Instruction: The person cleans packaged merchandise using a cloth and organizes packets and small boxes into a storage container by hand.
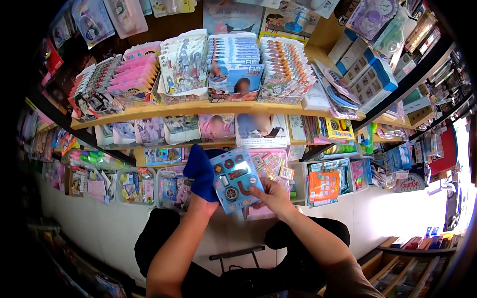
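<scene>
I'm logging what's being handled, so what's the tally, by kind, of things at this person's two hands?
Blue cloth, at the left hand: 1
Pack, in the right hand: 1
Total: 2

a flat, rectangular light-blue packet faces the camera, leaning slightly, its top tipped leftward. red shapes and a dark spoked wheel show on its front. it sits in the right hand, thumb over its lower right side. a deep-blue cloth, folded and creased, covers most of the left hand beside the packet.
</scene>
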{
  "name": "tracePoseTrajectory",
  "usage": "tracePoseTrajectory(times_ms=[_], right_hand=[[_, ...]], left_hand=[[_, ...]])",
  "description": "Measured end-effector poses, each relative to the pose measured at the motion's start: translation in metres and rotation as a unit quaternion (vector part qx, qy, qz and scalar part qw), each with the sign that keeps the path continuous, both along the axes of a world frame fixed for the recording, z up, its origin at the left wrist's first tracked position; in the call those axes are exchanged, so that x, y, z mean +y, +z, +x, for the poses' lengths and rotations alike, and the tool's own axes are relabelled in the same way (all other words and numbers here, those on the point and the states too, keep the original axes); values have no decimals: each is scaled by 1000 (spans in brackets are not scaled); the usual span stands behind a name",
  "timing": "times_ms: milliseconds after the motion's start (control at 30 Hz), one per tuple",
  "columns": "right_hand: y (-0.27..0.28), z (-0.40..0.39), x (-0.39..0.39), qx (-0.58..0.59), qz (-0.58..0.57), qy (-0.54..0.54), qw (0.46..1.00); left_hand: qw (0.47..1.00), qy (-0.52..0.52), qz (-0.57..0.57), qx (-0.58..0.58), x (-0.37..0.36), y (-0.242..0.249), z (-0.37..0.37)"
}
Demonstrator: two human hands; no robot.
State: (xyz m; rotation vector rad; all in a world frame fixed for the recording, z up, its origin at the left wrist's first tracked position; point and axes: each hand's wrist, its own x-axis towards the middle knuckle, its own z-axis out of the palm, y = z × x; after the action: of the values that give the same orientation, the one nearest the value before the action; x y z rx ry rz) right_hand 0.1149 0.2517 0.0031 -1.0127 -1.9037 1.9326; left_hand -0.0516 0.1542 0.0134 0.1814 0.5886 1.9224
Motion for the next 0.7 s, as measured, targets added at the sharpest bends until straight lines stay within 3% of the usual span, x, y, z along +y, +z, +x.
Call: tracePoseTrajectory(times_ms=[67, 167, 267, 400, 467, 533, 600, 700], right_hand=[[26, 1, -7, -50, -244, -9, 968], [22, 4, -6, 38, -248, -66, 966], [28, 15, 8, 67, -230, -151, 959], [53, 39, 40, 157, -170, -254, 939], [59, 56, 61, 198, -172, -294, 919], [75, 64, 76, 199, -147, -363, 898], [80, 81, 99, 184, -62, -360, 912], [92, 105, 136, 139, -86, -385, 909]], left_hand=[[1000, 23, -8, -10, -3, -6, -2], [999, 20, -44, 5, 1, -15, -2], [990, -22, -43, -136, 5, -5, 0], [997, -77, -13, -26, 5, 14, 1], [994, -83, -17, -70, 5, 23, 3], [990, -92, -14, -106, 5, 20, 4], [989, -103, -12, -110, 5, 4, 1], [988, -102, -61, -94, 3, 24, 8]])
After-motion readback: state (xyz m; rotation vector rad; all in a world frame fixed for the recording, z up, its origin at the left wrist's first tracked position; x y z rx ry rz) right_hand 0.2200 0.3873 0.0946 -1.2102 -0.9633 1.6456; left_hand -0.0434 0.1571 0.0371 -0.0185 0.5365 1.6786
